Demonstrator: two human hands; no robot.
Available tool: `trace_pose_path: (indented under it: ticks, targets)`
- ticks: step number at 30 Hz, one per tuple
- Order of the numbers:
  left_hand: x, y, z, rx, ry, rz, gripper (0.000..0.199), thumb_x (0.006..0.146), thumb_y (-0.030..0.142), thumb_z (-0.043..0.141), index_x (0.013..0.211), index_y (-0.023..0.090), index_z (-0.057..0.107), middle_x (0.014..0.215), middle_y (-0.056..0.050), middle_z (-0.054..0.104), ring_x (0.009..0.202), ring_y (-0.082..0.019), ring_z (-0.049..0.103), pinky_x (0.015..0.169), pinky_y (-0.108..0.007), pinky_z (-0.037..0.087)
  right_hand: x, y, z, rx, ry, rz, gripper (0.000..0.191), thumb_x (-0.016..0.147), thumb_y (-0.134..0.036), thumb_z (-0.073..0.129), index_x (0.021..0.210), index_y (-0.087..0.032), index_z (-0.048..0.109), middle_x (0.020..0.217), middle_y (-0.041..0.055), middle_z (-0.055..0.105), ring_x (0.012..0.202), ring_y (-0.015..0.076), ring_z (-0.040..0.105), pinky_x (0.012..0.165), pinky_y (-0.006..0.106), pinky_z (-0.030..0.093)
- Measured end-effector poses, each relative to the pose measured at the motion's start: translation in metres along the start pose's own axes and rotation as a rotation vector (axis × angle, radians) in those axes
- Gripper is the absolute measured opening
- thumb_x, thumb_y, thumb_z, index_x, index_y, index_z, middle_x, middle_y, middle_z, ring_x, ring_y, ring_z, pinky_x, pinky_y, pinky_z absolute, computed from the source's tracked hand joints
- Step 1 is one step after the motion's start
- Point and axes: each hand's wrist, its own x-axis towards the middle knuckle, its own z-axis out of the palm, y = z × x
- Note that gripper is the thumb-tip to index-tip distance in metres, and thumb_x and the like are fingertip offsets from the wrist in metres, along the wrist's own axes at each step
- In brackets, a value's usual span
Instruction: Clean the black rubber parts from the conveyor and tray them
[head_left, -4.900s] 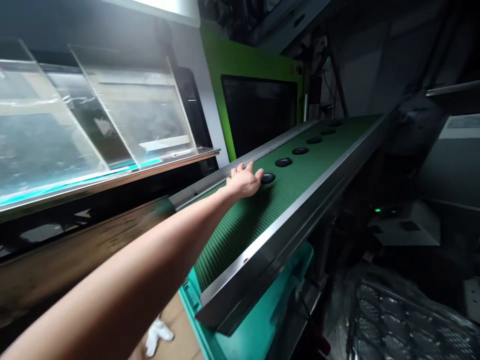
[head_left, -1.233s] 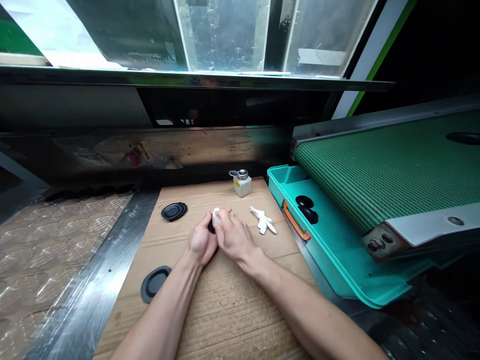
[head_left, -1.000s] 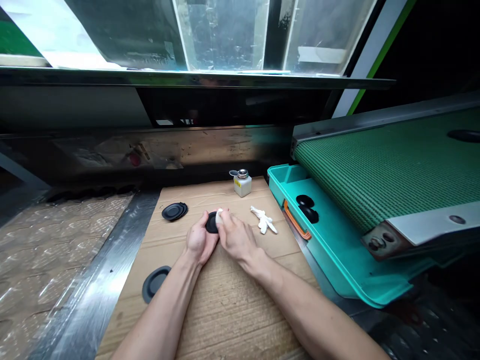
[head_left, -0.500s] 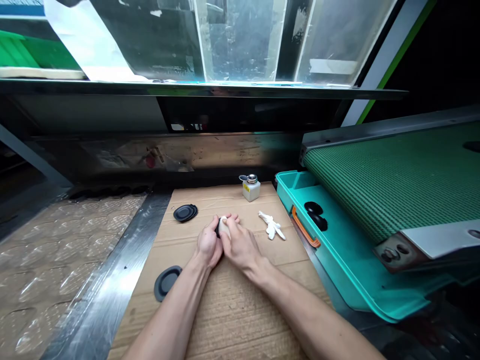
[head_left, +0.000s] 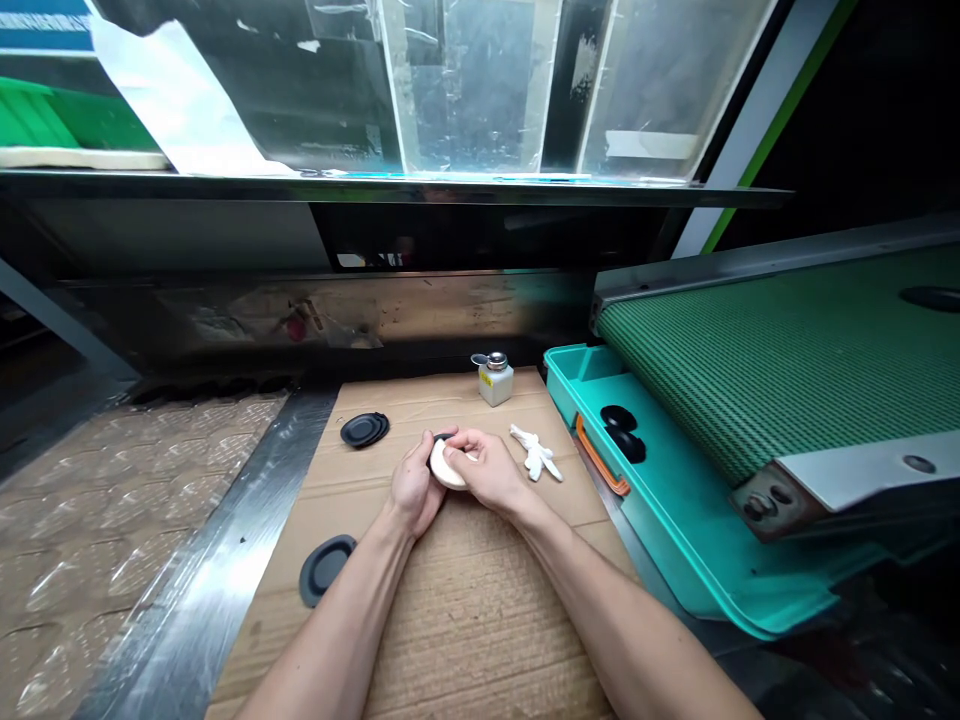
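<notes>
Over the cardboard sheet [head_left: 480, 620], my left hand [head_left: 414, 488] grips a dark piece [head_left: 441, 437], mostly hidden behind a cream-coloured round pad [head_left: 444, 470]. The fingers of my right hand [head_left: 491, 474] are closed on that pad and press it against the dark piece. To the left lies a small stack of black oval parts [head_left: 364, 430]. Nearer my left forearm is a dark grey oval part [head_left: 325, 570] with a recessed middle. A crumpled white cloth [head_left: 536, 455] rests right of my right hand. Behind it stands a white dispenser bottle [head_left: 496, 384] with its metal lid flipped up.
On the right, a teal bin [head_left: 675, 540] with an orange handle [head_left: 600, 458] holds black oval parts [head_left: 624, 433]. A green conveyor belt [head_left: 810, 370] overhangs it and carries a dark part [head_left: 930, 298]. Clear moulded plastic trays [head_left: 112, 540] lie on the left.
The cream pad has turned its broad face into view and shifted slightly toward me on the dark piece. The camera view has moved slightly.
</notes>
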Motion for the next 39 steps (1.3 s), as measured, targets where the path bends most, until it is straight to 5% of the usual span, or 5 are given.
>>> trace_pose_path:
  ticks: [4, 20, 26, 32, 39]
  targets:
    - [0.000, 0.002, -0.002, -0.003, -0.010, -0.054, 0.034, 0.099, 0.029, 0.041, 0.107, 0.007, 0.066, 0.114, -0.019, 0.069, 0.107, -0.028, 0.066, 0.096, -0.044, 0.053, -0.004, -0.009, -0.019, -0.065, -0.211, 0.106, 0.021, 0.077, -0.031, 0.066, 0.089, -0.015, 0.069, 0.074, 0.0018, 0.067, 0.062, 0.0127, 0.058, 0.055, 0.021, 0.042]
    - [0.000, 0.019, -0.004, -0.223, -0.078, -0.150, 0.022, 0.098, 0.029, 0.043, 0.102, 0.016, 0.061, 0.109, -0.014, 0.067, 0.101, -0.028, 0.067, 0.080, -0.046, 0.058, -0.002, -0.020, -0.031, -0.516, 0.410, -0.195, 0.030, 0.094, -0.043, 0.050, 0.113, -0.024, 0.062, 0.090, 0.0023, 0.072, 0.080, 0.0191, 0.066, 0.068, 0.026, 0.045]
    - [-0.004, 0.034, -0.009, -0.339, -0.038, -0.279, 0.050, 0.099, 0.051, 0.030, 0.087, 0.013, 0.060, 0.116, -0.024, 0.062, 0.094, -0.026, 0.065, 0.062, -0.031, 0.059, -0.004, -0.026, -0.047, -0.850, 0.158, -0.153, 0.028, 0.094, -0.042, 0.048, 0.092, -0.024, 0.069, 0.082, 0.0035, 0.070, 0.078, 0.0201, 0.062, 0.070, 0.028, 0.042]
    - [-0.008, 0.041, -0.009, -0.402, -0.002, -0.297, 0.034, 0.095, 0.027, 0.034, 0.108, 0.007, 0.057, 0.120, -0.025, 0.059, 0.095, -0.025, 0.065, 0.061, -0.027, 0.060, -0.009, -0.031, -0.068, -1.309, 0.330, -0.010, 0.023, 0.087, -0.032, 0.058, 0.104, -0.021, 0.070, 0.104, 0.0146, 0.067, 0.105, 0.0331, 0.056, 0.084, 0.042, 0.041]
    - [-0.008, 0.037, -0.007, -0.323, -0.020, -0.305, 0.038, 0.098, 0.032, 0.032, 0.109, 0.006, 0.058, 0.112, -0.024, 0.063, 0.090, -0.024, 0.067, 0.057, -0.025, 0.058, -0.002, -0.025, -0.072, -1.163, 0.210, 0.053, 0.021, 0.091, -0.028, 0.054, 0.096, -0.018, 0.071, 0.085, 0.0112, 0.070, 0.085, 0.0250, 0.065, 0.071, 0.032, 0.042]
